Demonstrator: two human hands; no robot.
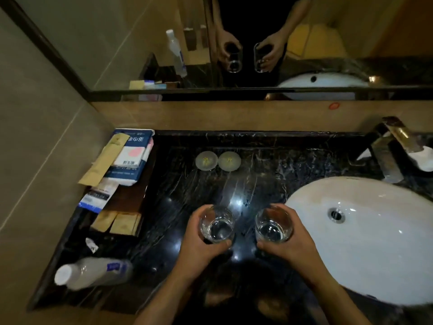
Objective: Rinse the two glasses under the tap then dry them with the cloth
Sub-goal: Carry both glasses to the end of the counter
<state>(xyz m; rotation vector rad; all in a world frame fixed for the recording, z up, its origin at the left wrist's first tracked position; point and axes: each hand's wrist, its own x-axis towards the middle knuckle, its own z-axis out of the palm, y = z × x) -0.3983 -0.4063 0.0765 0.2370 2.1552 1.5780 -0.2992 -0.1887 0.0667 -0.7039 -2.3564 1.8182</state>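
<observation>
Head view: left hand grips one glass, right hand the other glass; carry both level toward the tap; rinse singly.

Two clear, round drinking glasses stand upright side by side, mouths up, just left of the white sink. The left glass sits farther from the sink; the right glass is next to the sink's left rim. They are apart, with a strip of dark marble surface showing between them. Each has a thick, shiny base seen through the open mouth, and neither shows a plain water level. The tap, a squared metal fitting, stands behind the sink at its far edge, well apart from both glasses. Whether the glasses touch the surface cannot be told.
</observation>
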